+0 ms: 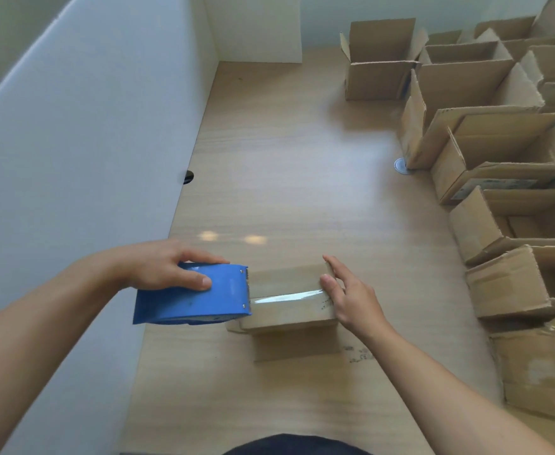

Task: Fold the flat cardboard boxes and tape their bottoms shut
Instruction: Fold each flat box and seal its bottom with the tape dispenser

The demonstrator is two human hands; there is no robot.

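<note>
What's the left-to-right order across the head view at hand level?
White partition → blue tape dispenser, gripped by the left hand → small box being taped → right hand → row of open boxes.

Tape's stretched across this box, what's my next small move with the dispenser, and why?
Probably draw the blue dispenser down over the left edge of the small box and tear the tape there. The clear tape strip already spans the top, from the right hand, whose fingers press its far end, to the dispenser, gripped by the left hand at that edge.
</note>
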